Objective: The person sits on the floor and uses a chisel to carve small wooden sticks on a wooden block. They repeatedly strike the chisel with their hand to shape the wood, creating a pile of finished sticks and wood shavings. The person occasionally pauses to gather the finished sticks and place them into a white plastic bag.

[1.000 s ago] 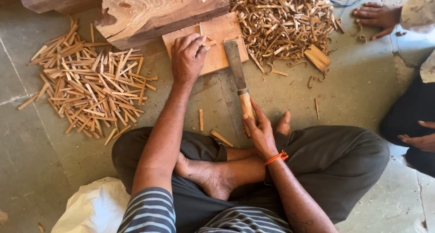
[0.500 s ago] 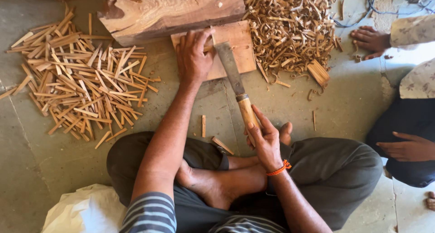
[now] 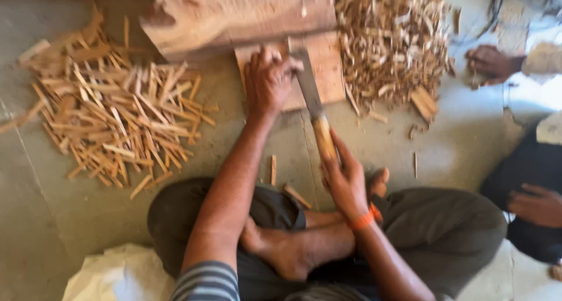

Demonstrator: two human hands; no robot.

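A person sits cross-legged on a grey concrete floor [image 3: 52, 231], seen from above. The right hand [image 3: 345, 181] is clenched around the pale wooden handle of a long flat-bladed metal chopping knife [image 3: 311, 105], whose blade points away from the body and reaches over a flat square light-brown wooden board [image 3: 331, 73]. The left hand [image 3: 268, 78] rests on that board just left of the blade, fingers curled; whether it pinches a piece of wood cannot be told through the blur. A large rough reddish-brown log [image 3: 234, 14] lies touching the far edge of the board. To the left of the body spreads a pile of thin, split pale wooden sticks [image 3: 117, 117]. To the right of the board lies a heap of curled light wood shavings and offcuts [image 3: 392, 43]. A white cloth [image 3: 111, 274] sits near the left knee. At the right edge, another person's hand [image 3: 490, 62] rests on the floor beside the shavings.
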